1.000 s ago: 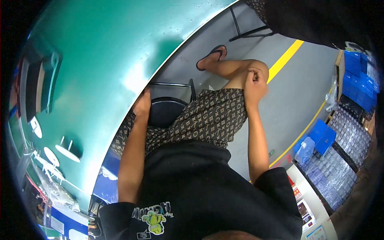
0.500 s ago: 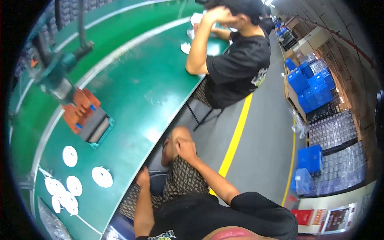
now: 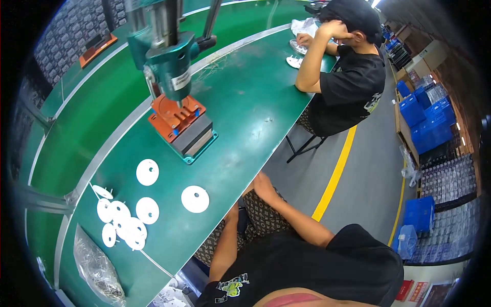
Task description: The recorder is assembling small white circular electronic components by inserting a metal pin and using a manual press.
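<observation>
Lying left of the left grip and right grip, round, holed white discs dot the glossy green tabletop; whether either clenches, I cannot tell.

From my head, the wide camera looks down close over my shorts and ahead across the green table and grey floor.

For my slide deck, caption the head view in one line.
White discs and a teal bench machine on a green table, the person's left hand and right hand low beside its edge.
</observation>
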`<action>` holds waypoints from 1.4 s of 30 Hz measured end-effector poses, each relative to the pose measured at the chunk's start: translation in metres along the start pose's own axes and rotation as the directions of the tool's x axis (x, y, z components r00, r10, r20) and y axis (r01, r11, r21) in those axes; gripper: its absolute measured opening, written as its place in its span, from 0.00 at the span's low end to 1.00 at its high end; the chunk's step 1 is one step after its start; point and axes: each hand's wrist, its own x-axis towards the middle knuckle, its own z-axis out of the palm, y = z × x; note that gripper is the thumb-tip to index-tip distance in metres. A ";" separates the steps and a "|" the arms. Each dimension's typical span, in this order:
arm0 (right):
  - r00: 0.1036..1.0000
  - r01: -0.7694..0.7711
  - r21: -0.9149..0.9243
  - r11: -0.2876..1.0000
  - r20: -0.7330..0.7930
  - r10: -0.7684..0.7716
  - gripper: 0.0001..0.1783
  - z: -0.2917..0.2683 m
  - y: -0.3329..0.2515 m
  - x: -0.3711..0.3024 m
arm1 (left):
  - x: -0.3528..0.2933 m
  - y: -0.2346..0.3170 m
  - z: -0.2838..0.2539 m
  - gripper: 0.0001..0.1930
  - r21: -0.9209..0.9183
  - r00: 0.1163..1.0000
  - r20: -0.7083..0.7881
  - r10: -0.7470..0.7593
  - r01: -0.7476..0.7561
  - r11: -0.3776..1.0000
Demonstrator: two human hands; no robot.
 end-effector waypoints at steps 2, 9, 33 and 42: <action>0.879 -0.475 0.302 0.827 0.200 0.432 0.13 -0.009 0.008 -0.016 | -0.005 -0.001 0.001 0.20 -0.146 0.994 0.043 -0.102 0.107 0.984; 0.593 -0.783 0.549 0.291 0.520 0.614 0.10 -0.063 -0.063 -0.048 | -0.002 0.005 -0.015 0.15 -0.482 0.991 0.040 -0.124 0.128 0.867; 0.308 -0.946 0.303 0.115 0.951 0.035 0.11 0.018 -0.004 -0.060 | -0.037 0.034 -0.265 0.01 -0.292 0.911 -0.411 -0.004 -0.128 0.948; 0.325 -0.891 0.339 0.303 0.941 -0.099 0.13 0.036 -0.027 -0.071 | -0.069 -0.011 -0.243 0.11 -0.321 0.968 -0.087 -0.234 0.195 0.927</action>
